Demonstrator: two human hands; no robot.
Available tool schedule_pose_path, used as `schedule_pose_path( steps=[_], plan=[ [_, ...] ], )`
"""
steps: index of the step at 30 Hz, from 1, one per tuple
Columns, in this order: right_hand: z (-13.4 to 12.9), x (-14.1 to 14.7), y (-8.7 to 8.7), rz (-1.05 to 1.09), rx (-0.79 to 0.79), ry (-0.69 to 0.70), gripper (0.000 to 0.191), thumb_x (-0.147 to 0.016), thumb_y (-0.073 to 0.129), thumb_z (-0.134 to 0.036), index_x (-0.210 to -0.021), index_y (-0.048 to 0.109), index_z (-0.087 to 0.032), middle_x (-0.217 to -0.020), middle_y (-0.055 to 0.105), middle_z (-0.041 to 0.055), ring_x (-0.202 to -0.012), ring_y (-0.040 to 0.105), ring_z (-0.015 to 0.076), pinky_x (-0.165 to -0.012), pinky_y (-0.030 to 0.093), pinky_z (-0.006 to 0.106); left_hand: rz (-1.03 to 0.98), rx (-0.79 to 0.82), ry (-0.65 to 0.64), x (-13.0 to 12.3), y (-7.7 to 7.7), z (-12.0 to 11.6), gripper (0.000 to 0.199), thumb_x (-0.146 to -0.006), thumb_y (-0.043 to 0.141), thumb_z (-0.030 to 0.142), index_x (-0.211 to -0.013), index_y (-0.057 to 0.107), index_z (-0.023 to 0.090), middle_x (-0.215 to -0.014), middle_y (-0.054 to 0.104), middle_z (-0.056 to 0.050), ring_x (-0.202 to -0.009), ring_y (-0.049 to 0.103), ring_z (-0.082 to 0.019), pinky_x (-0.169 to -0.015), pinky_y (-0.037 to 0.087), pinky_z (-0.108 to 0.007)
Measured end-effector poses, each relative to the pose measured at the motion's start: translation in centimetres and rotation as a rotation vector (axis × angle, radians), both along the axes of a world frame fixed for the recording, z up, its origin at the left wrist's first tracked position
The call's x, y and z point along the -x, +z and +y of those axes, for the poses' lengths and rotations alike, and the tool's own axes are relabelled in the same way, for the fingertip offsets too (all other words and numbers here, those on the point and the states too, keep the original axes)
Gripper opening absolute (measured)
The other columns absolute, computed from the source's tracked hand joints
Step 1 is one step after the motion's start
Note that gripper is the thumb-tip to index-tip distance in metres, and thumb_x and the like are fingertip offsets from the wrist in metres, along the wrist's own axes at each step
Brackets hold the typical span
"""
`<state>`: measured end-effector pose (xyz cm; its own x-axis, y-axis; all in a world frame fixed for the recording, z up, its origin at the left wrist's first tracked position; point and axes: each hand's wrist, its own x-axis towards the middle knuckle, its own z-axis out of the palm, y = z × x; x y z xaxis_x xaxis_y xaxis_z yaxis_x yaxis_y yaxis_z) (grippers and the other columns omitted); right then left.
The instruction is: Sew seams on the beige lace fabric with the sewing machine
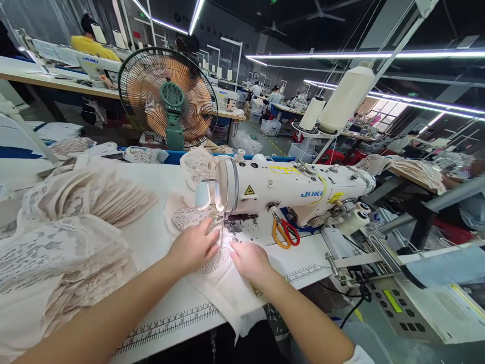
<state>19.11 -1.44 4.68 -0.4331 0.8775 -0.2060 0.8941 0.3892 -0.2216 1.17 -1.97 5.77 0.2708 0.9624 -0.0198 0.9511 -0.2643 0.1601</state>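
A white sewing machine (273, 187) stands on the table, its needle end lit over a pale lace garment piece (217, 255). My left hand (193, 247) rests on the lace just left of the needle area, fingers spread and pressing down. At the cloth's right edge, my right hand (250, 260) has thumb and fingers closed on it; the fingers' undersides are hidden. Plain cloth from this piece drapes over the table's front edge. Lace also lies behind the needle. Scissors (286, 232) with one orange and one red handle lie beneath the machine arm.
Piled lace pieces (76, 217) cover the table's left side. A large fan (170, 98) stands behind. Thread cones (346, 98) hang above right, and a control box (417, 308) sits lower right. Measuring tape markings (166, 326) run along the front edge. Other people work farther back.
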Motion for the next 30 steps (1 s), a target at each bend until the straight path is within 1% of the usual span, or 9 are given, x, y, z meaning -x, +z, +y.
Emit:
schedule_pose_path(
  steps=[2,4,5,7,11,17,22,26,30],
  plan=[
    [-0.6,-0.6,-0.1,-0.002,-0.008,0.039,0.037,-0.092,0.036,-0.029,-0.120,0.059,-0.022,-0.101,0.067,0.0088,-0.096,0.061,0.0244,-0.075,0.045,0.031,0.048,0.008,-0.033,0.3,-0.1,-1.1,0.050,-0.082,0.053,0.045,-0.122,0.059,0.017,-0.146,0.036,-0.018,-0.124,0.043,-0.041,-0.101,0.032,-0.061],
    [-1.1,-1.2,-0.2,-0.022,-0.011,0.080,0.037,-0.092,0.035,-0.028,-0.120,0.059,-0.023,-0.098,0.067,0.0086,-0.094,0.061,0.0238,-0.072,0.044,0.031,0.118,0.107,0.000,0.5,-0.2,-1.7,0.067,-0.076,0.058,0.052,-0.131,0.051,0.015,-0.150,0.029,-0.019,-0.136,0.025,-0.042,-0.105,0.019,-0.067],
    [-1.3,-1.4,-0.2,-0.033,-0.011,0.094,0.037,-0.092,0.035,-0.027,-0.121,0.058,-0.023,-0.097,0.067,0.0085,-0.092,0.061,0.0235,-0.071,0.044,0.031,0.141,0.155,0.026,0.6,-0.2,-1.7,0.072,-0.075,0.059,0.054,-0.135,0.047,0.015,-0.151,0.025,-0.018,-0.138,0.019,-0.041,-0.104,0.017,-0.069],
    [-1.3,-1.5,-0.3,-0.051,-0.007,0.101,0.039,-0.092,0.034,-0.027,-0.125,0.054,-0.024,-0.098,0.067,0.0081,-0.092,0.061,0.0232,-0.068,0.043,0.030,0.161,0.211,0.070,0.6,-0.2,-1.5,0.075,-0.076,0.057,0.055,-0.139,0.041,0.017,-0.154,0.019,-0.016,-0.140,0.014,-0.040,-0.104,0.017,-0.070],
    [-0.5,-1.1,-0.3,-0.071,0.010,0.088,0.040,-0.091,0.035,-0.030,-0.128,0.051,-0.026,-0.096,0.068,0.0071,-0.089,0.063,0.0240,-0.064,0.042,0.030,0.166,0.243,0.116,1.0,-0.3,-0.3,0.077,-0.076,0.054,0.056,-0.141,0.036,0.020,-0.155,0.016,-0.013,-0.141,0.010,-0.039,-0.104,0.017,-0.069],
    [0.8,-0.3,-0.4,-0.054,0.041,0.057,0.044,-0.091,0.037,-0.032,-0.133,0.048,-0.024,-0.094,0.069,0.0090,-0.086,0.064,0.0254,-0.062,0.043,0.030,0.207,0.303,0.085,2.2,-0.3,1.5,0.095,-0.068,0.059,0.062,-0.146,0.026,0.019,-0.156,0.007,-0.014,-0.141,0.007,-0.039,-0.105,0.023,-0.065],
    [1.4,0.4,0.9,-0.062,0.118,0.037,0.048,-0.092,0.037,-0.033,-0.139,0.041,-0.023,-0.094,0.070,0.0112,-0.087,0.065,0.0279,-0.063,0.045,0.032,0.289,0.323,0.054,2.9,0.0,3.3,0.096,-0.070,0.055,0.064,-0.146,0.023,0.016,-0.156,0.003,-0.014,-0.142,0.005,-0.037,-0.109,0.022,-0.058],
    [1.7,1.0,2.5,-0.100,0.202,0.016,0.056,-0.091,0.043,-0.029,-0.145,0.031,-0.022,-0.097,0.070,0.0128,-0.087,0.066,0.0277,-0.062,0.047,0.031,0.297,0.328,0.031,3.5,0.1,4.8,0.101,-0.067,0.055,0.066,-0.147,0.022,0.013,-0.156,0.006,-0.018,-0.142,0.006,-0.035,-0.111,0.020,-0.051],
    [1.8,1.2,3.4,-0.111,0.228,0.017,0.062,-0.087,0.049,-0.023,-0.146,0.029,-0.021,-0.101,0.069,0.0140,-0.090,0.065,0.0293,-0.065,0.048,0.034,0.264,0.309,0.021,4.1,0.2,6.2,0.102,-0.064,0.057,0.064,-0.145,0.027,0.009,-0.152,0.019,-0.022,-0.141,0.013,-0.036,-0.112,0.022,-0.045]
  ],
)
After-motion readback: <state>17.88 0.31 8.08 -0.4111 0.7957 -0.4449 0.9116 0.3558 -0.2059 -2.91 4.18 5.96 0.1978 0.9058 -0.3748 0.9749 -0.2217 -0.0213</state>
